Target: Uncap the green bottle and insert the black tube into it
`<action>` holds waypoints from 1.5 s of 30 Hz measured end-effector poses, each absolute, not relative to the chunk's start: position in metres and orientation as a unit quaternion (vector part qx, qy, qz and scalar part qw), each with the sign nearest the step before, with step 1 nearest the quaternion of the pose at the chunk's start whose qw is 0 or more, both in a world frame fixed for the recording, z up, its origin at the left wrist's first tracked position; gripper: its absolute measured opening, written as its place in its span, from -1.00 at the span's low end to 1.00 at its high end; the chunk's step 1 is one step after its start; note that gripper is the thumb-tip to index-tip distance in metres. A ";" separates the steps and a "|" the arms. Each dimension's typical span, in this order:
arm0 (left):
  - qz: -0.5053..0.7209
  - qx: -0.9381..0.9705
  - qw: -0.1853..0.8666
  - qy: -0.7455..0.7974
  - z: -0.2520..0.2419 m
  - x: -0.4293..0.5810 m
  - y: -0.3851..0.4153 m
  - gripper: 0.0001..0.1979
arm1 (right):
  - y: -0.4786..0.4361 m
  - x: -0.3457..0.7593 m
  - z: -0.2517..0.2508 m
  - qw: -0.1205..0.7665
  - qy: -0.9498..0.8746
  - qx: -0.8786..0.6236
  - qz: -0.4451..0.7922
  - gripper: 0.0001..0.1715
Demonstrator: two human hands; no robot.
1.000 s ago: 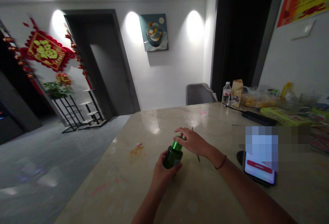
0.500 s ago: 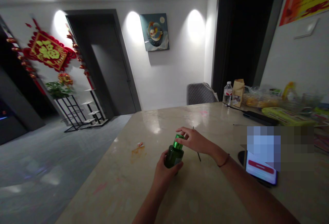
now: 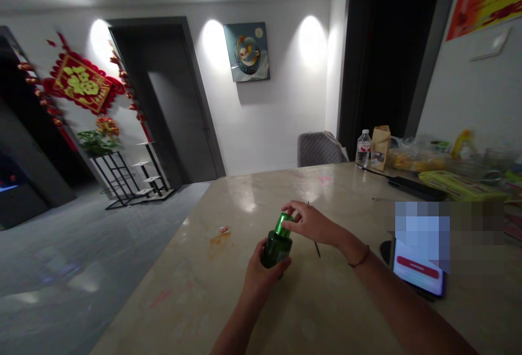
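A dark green bottle (image 3: 276,248) with a shiny green cap (image 3: 283,223) stands tilted over the beige marble table (image 3: 228,300). My left hand (image 3: 260,277) is wrapped round the bottle's lower body from below. My right hand (image 3: 312,223) comes in from the right, its fingertips closed on the cap. A thin dark stick (image 3: 316,247) lies on the table just behind my right wrist.
A lit phone (image 3: 418,272) lies at the right. Far right on the table are a water bottle (image 3: 361,149), a paper bag (image 3: 379,147), a black remote (image 3: 416,188) and food packets. A small orange scrap (image 3: 222,230) lies left of the bottle. A grey chair (image 3: 318,150) stands beyond.
Both hands stay on the bottle and cap; my right fingers have shifted slightly round the cap. The view has drifted a little.
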State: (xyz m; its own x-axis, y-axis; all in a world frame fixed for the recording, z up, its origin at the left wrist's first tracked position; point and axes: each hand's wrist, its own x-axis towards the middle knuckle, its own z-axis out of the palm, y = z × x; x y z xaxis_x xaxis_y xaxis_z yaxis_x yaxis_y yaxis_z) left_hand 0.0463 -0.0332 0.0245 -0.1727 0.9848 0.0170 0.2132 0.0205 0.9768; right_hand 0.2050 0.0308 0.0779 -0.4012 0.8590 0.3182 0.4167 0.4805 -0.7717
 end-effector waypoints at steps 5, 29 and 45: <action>0.491 0.510 0.395 0.585 0.020 0.045 -0.031 -0.34 | 0.028 0.208 0.082 0.371 -0.791 -0.340 0.348 -0.59; 0.488 0.515 0.395 0.583 0.013 0.045 -0.029 -0.37 | 0.029 0.204 0.078 0.346 -0.803 -0.393 0.286 -0.67; 0.507 0.507 0.392 0.576 0.016 0.047 -0.030 -0.36 | 0.023 0.204 0.081 0.340 -0.817 -0.365 0.289 -0.37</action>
